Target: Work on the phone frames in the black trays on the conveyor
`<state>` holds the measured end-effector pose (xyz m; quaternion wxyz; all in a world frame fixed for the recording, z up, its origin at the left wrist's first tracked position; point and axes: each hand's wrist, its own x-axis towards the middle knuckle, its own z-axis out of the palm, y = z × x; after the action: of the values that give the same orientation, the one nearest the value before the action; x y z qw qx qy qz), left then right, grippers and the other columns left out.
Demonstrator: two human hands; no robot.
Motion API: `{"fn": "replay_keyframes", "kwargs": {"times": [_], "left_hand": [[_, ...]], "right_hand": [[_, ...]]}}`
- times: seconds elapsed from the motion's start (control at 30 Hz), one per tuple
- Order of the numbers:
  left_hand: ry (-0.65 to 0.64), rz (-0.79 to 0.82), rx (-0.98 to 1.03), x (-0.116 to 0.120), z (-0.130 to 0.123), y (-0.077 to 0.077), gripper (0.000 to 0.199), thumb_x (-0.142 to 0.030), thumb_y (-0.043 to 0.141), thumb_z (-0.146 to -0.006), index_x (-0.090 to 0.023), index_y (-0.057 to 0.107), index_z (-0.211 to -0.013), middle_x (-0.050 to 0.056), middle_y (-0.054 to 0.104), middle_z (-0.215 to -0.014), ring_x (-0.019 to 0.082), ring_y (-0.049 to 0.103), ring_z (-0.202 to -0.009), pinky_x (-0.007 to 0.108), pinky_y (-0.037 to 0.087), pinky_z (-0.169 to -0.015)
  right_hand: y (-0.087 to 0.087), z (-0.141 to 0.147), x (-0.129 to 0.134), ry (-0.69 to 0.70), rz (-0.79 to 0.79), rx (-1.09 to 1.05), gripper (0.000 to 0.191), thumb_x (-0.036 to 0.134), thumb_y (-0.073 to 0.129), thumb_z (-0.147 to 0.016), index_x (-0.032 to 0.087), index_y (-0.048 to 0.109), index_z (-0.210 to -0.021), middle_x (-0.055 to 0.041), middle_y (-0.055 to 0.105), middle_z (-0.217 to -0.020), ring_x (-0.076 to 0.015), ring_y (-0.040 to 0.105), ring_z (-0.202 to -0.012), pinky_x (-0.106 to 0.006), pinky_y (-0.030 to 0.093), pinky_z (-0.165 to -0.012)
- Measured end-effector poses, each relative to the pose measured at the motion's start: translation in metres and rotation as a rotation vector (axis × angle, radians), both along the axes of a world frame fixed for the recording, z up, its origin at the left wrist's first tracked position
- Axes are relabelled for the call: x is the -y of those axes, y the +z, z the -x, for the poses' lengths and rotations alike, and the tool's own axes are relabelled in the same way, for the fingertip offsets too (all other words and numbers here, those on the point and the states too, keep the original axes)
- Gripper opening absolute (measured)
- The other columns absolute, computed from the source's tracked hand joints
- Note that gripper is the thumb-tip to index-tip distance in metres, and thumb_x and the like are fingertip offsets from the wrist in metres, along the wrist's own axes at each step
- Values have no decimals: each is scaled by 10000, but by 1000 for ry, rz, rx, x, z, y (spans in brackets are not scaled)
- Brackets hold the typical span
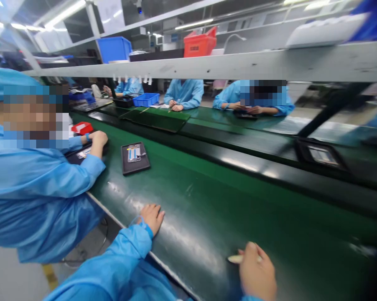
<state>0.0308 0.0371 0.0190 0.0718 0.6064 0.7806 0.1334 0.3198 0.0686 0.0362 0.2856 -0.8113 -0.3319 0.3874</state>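
Observation:
My left hand (151, 217) rests on the green tabletop (188, 225) near its front edge. Its fingers lie loosely stretched out, with nothing in them. Low on the right, my right hand (258, 269) is closed around a slim cream-coloured tool (235, 259) with a dark tip. The tool points left, just above or against the tabletop; its exact kind cannot be made out. Beyond my left hand, a black tray (136, 168) holds a flat phone-like part (133, 153) with blue and white strips.
At the left, a co-worker in blue (44, 179) reaches over another tray beside a red container (81, 128). A dark conveyor belt (238, 161) runs behind the tabletop, carrying a black tray (322, 156) at right. Several people sit across it. A shelf beam (191, 67) crosses above.

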Motion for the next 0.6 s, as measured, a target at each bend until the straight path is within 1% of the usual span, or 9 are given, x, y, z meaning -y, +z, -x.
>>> {"fn": "replay_keyframes", "kwargs": {"times": [0.07, 0.13, 0.2, 0.3, 0.37, 0.43, 0.5, 0.53, 0.6], "left_hand": [[-37, 24, -27, 0, 7, 1, 373, -346, 375, -841, -125, 577, -1064, 132, 561, -1080, 268, 467, -1027, 402, 343, -914], [-39, 99, -160, -4, 14, 4, 393, -359, 345, -846, -133, 579, -1066, 120, 563, -1090, 260, 476, -1030, 378, 347, -913], [-60, 187, -243, -12, 20, 8, 426, -369, 319, -844, -127, 559, -1100, 113, 548, -1127, 261, 472, -1048, 367, 341, -920], [-112, 312, -299, -30, 25, 15, 492, -403, 285, -835, -103, 531, -1137, 117, 533, -1156, 259, 473, -1066, 346, 338, -930], [-153, 359, -320, -37, 25, 20, 519, -415, 270, -826, -93, 527, -1141, 123, 526, -1167, 258, 480, -1064, 342, 344, -928], [-170, 385, -326, -37, 24, 24, 533, -417, 272, -812, -85, 525, -1144, 131, 516, -1181, 257, 471, -1081, 342, 337, -939], [-167, 389, -308, -35, 24, 23, 545, -416, 281, -795, -73, 527, -1139, 140, 512, -1184, 256, 456, -1104, 345, 321, -959], [-164, 378, -286, -34, 26, 21, 548, -417, 289, -784, -68, 535, -1128, 144, 519, -1175, 257, 456, -1105, 348, 318, -966], [-150, 285, -221, -34, 32, 13, 529, -424, 327, -751, -82, 581, -1065, 138, 562, -1112, 258, 485, -1068, 355, 336, -956]], "right_hand": [[2, 9, 2, -14, -28, -17, 534, 508, 376, -782, 149, 476, -1165, -92, 642, -899, -232, 556, -938, -316, 399, -812], [5, 18, 1, 2, -107, -39, 540, 512, 345, -799, 140, 477, -1168, -109, 613, -1005, -217, 547, -975, -292, 398, -828], [8, 22, -5, 21, -168, 7, 515, 479, 325, -822, 138, 473, -1177, -114, 580, -1085, -210, 530, -1016, -283, 389, -851], [12, 21, -18, 67, -196, 71, 464, 443, 316, -843, 152, 501, -1154, -106, 594, -1061, -209, 543, -999, -291, 402, -841], [12, 20, -20, 43, -214, 86, 434, 431, 329, -846, 169, 517, -1136, -86, 602, -1050, -198, 544, -1000, -279, 404, -843], [10, 20, -17, 20, -242, 99, 417, 418, 338, -848, 172, 522, -1130, -76, 598, -1063, -186, 538, -1013, -265, 400, -854], [7, 21, -13, 11, -264, 112, 414, 408, 332, -853, 168, 518, -1134, -73, 589, -1086, -176, 531, -1026, -255, 394, -866], [6, 22, -13, 18, -261, 122, 415, 406, 323, -857, 168, 514, -1138, -71, 587, -1091, -172, 530, -1029, -252, 393, -867], [5, 22, -15, 56, -235, 147, 420, 410, 302, -864, 173, 511, -1142, -65, 594, -1077, -169, 536, -1019, -249, 400, -854]]}}
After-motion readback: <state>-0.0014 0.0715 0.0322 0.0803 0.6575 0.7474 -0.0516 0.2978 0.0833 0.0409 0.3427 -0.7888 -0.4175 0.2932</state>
